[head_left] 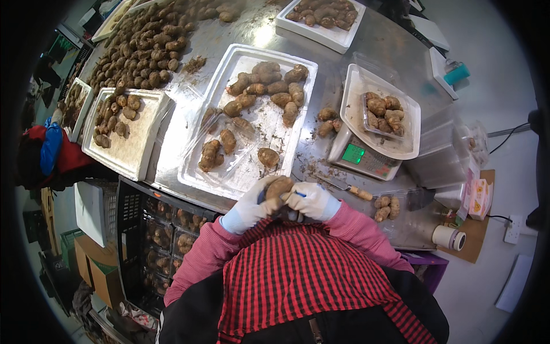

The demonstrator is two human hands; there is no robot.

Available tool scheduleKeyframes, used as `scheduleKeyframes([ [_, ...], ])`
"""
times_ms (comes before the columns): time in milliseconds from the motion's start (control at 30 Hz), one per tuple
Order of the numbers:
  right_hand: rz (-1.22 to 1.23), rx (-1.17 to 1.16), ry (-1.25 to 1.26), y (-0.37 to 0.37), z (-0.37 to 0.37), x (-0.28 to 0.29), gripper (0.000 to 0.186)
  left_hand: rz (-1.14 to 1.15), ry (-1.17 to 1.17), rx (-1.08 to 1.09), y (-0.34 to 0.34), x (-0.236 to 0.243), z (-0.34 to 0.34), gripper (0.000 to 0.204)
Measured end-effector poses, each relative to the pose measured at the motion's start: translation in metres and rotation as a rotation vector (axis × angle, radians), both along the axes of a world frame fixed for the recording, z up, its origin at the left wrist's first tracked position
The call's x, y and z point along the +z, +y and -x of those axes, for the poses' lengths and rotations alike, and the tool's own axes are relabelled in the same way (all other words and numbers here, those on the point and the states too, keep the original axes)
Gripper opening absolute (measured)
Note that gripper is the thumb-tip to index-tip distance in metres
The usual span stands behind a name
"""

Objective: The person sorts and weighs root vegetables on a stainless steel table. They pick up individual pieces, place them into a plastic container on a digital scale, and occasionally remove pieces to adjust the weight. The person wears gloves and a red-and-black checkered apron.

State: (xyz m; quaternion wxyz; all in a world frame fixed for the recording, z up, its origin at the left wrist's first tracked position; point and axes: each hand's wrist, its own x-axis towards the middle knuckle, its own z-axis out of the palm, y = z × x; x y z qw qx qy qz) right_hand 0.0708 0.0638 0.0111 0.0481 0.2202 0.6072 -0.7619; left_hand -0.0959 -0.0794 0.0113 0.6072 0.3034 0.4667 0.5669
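Holding one brown tuber between them, the left hand and the right hand, both in white gloves, are closed around it just above the near edge of the steel table; a bit of blue shows at the right fingers, too small to identify. In this single head view, the large white tray ahead of the hands carries about fifteen tubers, three or four of them lying in one clear plastic punnet. One scale with a green display bears a white tray holding one filled punnet of roughly six tubers. Three loose tubers lie beside the scale. One knife rests near the right hand. Left, a foam tray holds about a dozen small tubers. One dark crate of packed punnets sits below the table edge.
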Motion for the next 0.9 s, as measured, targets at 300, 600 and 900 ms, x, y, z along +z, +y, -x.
scheduleKeyframes([
  [300,-1.255,-0.117,-0.169,0.022,0.042,0.017,0.039,0.138,1.519,0.591,-0.002,0.009,0.076,0.047],
  [600,-1.145,0.032,-0.081,0.026,0.088,-0.027,0.066,-0.231,1.167,0.686,0.011,0.010,0.050,0.035],
  [900,-0.167,-0.399,0.310,0.030,0.026,-0.015,0.062,-0.121,-0.218,0.079,0.029,-0.011,0.009,0.046],
])
